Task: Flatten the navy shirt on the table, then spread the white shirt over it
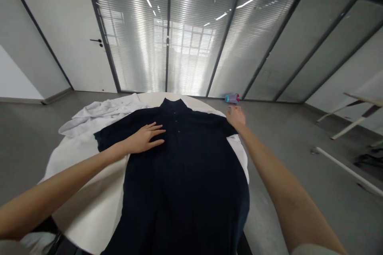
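Note:
A dark navy polo shirt lies spread front-up on a round white table, collar at the far side. My left hand rests flat on the shirt's chest, fingers apart, just left of the button placket. My right hand reaches to the far right, at the end of the shirt's right sleeve by the table edge. Whether its fingers pinch the sleeve cannot be made out.
A crumpled white garment lies on the table's far left. A blue and pink bottle lies on the grey floor by the glass wall. White table legs and a pole lie at the right.

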### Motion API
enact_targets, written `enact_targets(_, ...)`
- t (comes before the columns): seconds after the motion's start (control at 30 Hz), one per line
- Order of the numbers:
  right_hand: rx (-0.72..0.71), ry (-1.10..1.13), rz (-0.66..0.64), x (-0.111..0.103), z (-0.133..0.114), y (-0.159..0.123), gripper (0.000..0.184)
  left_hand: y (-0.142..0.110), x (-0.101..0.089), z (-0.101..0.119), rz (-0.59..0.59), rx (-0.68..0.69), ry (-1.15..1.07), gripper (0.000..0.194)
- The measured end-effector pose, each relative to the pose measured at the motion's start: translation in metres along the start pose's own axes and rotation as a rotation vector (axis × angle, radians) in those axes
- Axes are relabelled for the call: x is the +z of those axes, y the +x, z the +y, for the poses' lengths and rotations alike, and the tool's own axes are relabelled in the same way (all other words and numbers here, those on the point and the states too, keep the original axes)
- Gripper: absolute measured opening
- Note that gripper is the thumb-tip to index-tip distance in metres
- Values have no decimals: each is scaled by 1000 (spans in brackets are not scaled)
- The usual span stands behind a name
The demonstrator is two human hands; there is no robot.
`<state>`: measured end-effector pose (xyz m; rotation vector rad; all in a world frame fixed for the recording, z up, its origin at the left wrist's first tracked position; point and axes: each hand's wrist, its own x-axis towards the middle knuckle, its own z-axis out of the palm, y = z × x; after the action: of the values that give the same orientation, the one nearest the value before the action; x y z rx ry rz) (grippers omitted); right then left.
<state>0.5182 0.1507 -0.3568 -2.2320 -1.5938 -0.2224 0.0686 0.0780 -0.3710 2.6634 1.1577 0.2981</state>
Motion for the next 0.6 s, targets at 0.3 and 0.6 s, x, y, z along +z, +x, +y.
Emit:
enact_targets(0.3,-447,-63,-234,30,-21,-56,48,-149,20,68,143,-54,-254,36)
enact_targets(0.6,-346,330,-4,-29,13,-159,38,-248,40,126,283,-441,-550,21)
